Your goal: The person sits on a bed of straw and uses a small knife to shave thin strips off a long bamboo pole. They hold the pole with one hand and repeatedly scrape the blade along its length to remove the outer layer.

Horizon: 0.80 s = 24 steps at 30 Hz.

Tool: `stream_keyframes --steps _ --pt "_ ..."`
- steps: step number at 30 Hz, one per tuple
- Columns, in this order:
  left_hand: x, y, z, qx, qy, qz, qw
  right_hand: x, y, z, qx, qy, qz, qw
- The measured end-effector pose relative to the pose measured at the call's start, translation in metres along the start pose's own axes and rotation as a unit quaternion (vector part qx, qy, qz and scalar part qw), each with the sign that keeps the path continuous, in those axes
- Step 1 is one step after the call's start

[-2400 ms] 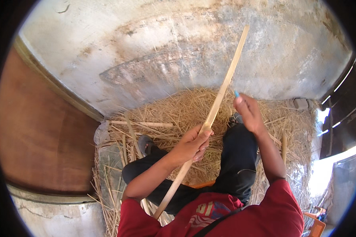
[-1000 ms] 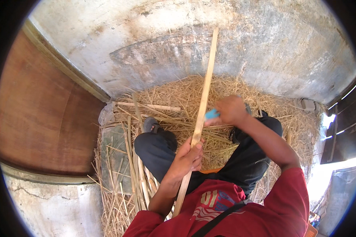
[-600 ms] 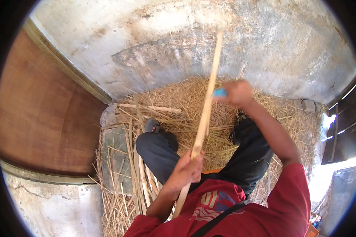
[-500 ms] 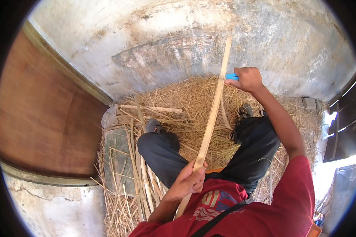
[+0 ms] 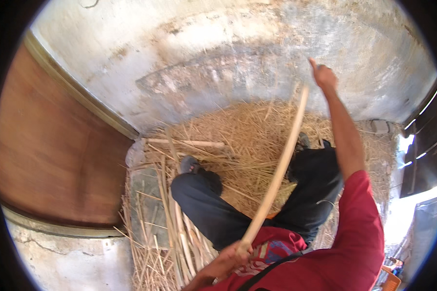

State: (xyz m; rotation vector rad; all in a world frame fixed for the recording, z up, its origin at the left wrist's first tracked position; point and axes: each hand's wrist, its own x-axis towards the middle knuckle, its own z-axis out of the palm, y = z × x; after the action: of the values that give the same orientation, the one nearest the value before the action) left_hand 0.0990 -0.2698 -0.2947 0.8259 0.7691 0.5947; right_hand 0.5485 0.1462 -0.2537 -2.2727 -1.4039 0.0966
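Note:
My left hand is wrapped round the lower end of a long pale bamboo strip, close to my belly. The strip slants up and away to the right and looks bowed and blurred. Beyond its far tip, in front of the wall, my right hand is raised with the arm stretched out. Its fingers are curled with the thumb sticking up. The blue-handled knife seen in it half a second ago is hidden or smeared now, and its blade cannot be made out.
Straw and shavings cover the floor between my legs. More bamboo strips lie by my left leg, partly over a grey slab. A stained wall rises ahead, and a brown wooden panel stands at the left.
My right hand has risen up and to the right, off the strip. My left hand has dropped slightly, and the strip's far end has swung right and down.

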Motion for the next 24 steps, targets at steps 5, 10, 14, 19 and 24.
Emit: stream_keyframes --steps 5,10,14,19,24 --pt "0.012 0.019 -0.027 -0.211 0.096 -0.03 0.972 -0.019 0.045 0.036 -0.094 0.031 -0.063 0.993" --pt "0.044 0.038 -0.023 -0.18 0.068 -0.014 0.981 -0.082 -0.027 0.015 -0.052 -0.093 -0.222 0.969" --pt "0.064 0.038 -0.014 -0.179 0.052 -0.003 0.983 -0.131 -0.055 0.023 -0.001 -0.098 -0.374 0.922" --pt "0.1 0.064 -0.018 -0.191 0.062 0.026 0.979 -0.194 -0.082 0.022 0.02 -0.177 -0.513 0.84" --pt "0.13 0.078 -0.034 -0.243 0.024 0.06 0.968 -0.235 -0.091 0.02 0.022 -0.197 -0.546 0.814"
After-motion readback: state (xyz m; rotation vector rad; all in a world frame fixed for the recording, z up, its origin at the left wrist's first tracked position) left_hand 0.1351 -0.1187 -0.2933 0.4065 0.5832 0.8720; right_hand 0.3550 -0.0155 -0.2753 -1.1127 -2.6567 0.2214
